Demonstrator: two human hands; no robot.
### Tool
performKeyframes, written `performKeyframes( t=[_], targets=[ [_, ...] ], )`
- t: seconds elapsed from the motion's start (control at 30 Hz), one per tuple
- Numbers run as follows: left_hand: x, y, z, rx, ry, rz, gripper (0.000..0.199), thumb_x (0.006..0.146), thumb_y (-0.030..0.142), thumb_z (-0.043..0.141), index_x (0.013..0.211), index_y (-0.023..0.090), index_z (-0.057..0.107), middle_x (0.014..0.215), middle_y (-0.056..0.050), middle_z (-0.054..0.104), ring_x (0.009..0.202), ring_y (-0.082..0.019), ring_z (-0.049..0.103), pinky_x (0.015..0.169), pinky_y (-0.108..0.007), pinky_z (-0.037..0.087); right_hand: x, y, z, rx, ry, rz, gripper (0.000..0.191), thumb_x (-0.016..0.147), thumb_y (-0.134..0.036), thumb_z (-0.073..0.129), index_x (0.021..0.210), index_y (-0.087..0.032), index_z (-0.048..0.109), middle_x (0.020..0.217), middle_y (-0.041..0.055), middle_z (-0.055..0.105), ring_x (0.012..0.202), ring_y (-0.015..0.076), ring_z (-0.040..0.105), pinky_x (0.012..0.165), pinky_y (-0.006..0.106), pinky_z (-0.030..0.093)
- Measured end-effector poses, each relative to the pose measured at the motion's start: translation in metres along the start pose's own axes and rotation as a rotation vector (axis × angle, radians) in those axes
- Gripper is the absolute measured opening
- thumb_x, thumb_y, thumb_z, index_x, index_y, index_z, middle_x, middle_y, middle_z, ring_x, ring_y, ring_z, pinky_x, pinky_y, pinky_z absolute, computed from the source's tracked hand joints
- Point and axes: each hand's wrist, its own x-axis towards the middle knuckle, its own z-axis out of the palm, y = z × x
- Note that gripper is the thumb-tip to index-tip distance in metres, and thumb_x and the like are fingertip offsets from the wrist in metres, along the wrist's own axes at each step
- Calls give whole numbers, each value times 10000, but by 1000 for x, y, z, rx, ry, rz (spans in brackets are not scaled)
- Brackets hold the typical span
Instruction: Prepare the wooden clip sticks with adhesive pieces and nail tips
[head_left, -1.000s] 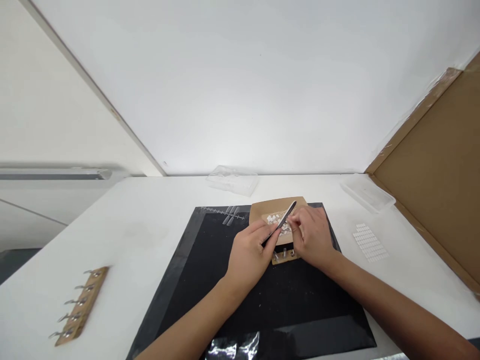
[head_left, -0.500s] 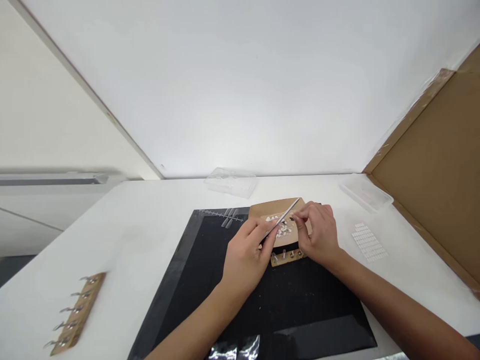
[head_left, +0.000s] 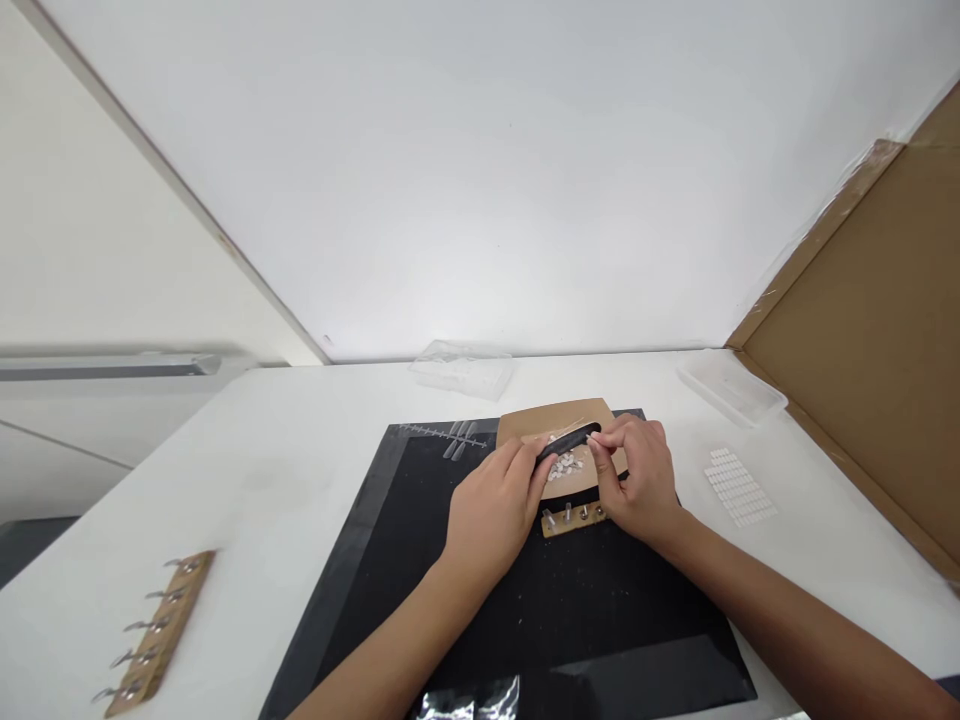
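Note:
My left hand grips one end of a dark, round-ended nail file, its flat black face turned up. At the file's far end, the thumb and forefinger of my right hand are pinched together around something small and pale that I cannot make out. Below the file lies a brown sheet that carries a heap of small white pieces. A wooden strip with metal pegs sits in front of the sheet, partly covered by my right hand.
A black mat lies under my hands. Clear nail tips rest on its far left corner. Left is another wooden strip with nail tips. A sheet of white tabs, a clear tray and a clear lid lie around the mat.
The nail file has turned from edge-on to its black face and sits at a flatter angle. My right fingertips have come against its far end.

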Motion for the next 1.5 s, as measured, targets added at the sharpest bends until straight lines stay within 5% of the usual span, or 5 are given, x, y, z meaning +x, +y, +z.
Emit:
performKeyframes(
  t=[0.27,0.5,0.63,0.8,1.5],
  targets=[
    [0,7,-2,-130,140,24,183,1085,276,555,1103,183,712,960,-37,774,823,-154,752,717,-230,550,0,-4,5,-138,-39,13,155,1042,-183,553,900,-220,503,807,24,640,746,204,593,719,374,330],
    [1,10,-1,-136,172,3,182,1067,238,585,1074,169,754,886,-27,759,742,-137,733,677,-225,558,1,-8,16,-30,-149,20,193,1039,-193,529,857,-230,480,787,16,626,741,205,588,728,369,339],
    [3,14,-5,-126,183,14,198,1075,235,570,1119,169,752,880,-28,754,739,-128,725,671,-214,565,3,-6,14,-73,-32,92,182,1033,-185,527,863,-233,483,792,19,639,735,209,591,745,380,339],
    [3,14,-3,-152,171,5,195,1070,226,578,1094,160,760,887,-32,753,747,-125,725,672,-209,568,4,-11,13,2,-135,51,183,1031,-198,529,857,-233,485,781,13,638,732,202,599,735,368,348],
    [1,17,-2,-161,172,-19,205,1057,204,590,1061,138,784,774,-18,700,673,-118,686,640,-204,534,6,-13,11,-81,-35,52,202,1040,-172,510,849,-231,481,785,27,656,744,204,596,734,388,341]
  ],
)
